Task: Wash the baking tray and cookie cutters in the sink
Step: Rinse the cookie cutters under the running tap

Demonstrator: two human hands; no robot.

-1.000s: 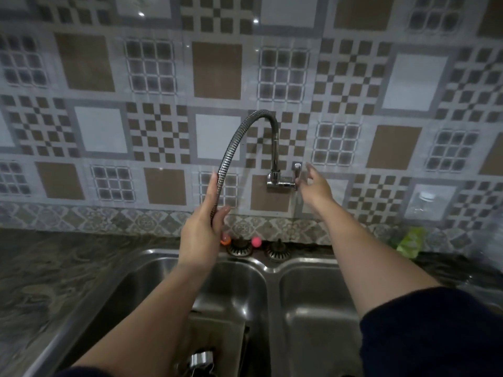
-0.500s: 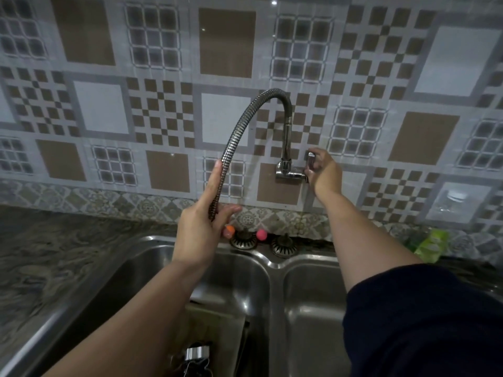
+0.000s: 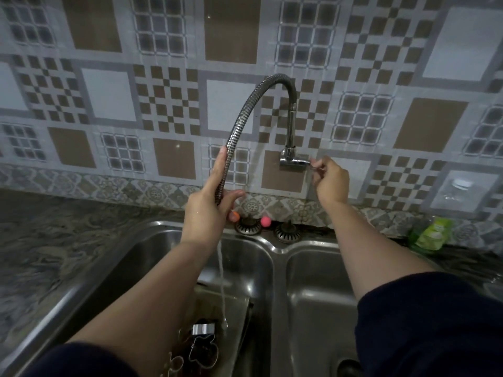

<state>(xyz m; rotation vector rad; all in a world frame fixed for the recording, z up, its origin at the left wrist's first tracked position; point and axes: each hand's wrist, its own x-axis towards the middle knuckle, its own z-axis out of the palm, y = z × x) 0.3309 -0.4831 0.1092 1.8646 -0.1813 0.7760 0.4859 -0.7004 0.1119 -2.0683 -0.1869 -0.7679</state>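
Cookie cutters (image 3: 202,346) lie on the baking tray (image 3: 236,308) in the left sink basin (image 3: 253,257), partly hidden by the forearm. Left hand (image 3: 209,210) grips the flexible tap hose (image 3: 239,126); right hand (image 3: 330,179) pinches the tap lever (image 3: 313,165). Green bottle's (image 3: 428,234) label is unreadable.
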